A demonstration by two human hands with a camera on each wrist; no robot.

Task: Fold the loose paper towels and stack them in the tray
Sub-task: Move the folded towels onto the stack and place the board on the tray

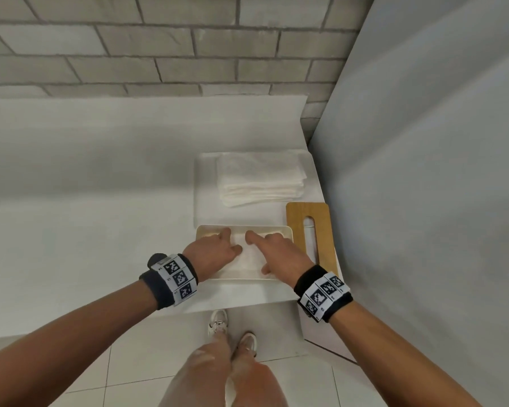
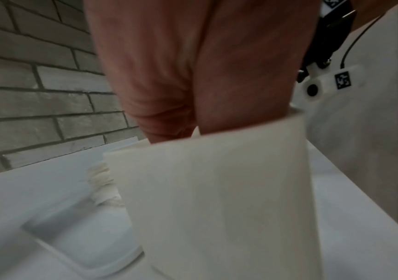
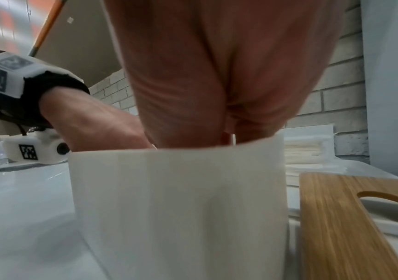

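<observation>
A cream tray (image 1: 238,279) sits near the front edge of the white counter. Inside it lies a folded white paper towel (image 1: 247,259). My left hand (image 1: 222,245) reaches into the tray's left half and my right hand (image 1: 272,248) into its right half; both rest on that towel, index fingers stretched toward the far rim. Behind the tray lies a stack of loose paper towels (image 1: 260,177). In the wrist views the tray wall (image 2: 217,189) (image 3: 176,199) hides the fingertips of the left hand (image 2: 181,66) and the right hand (image 3: 217,66).
A wooden lid (image 1: 312,233) (image 3: 336,217) with a long slot lies just right of the tray. The towel stack rests on a white mat (image 1: 206,183). A grey panel (image 1: 423,171) bounds the counter on the right, with a brick wall (image 1: 159,54) behind it.
</observation>
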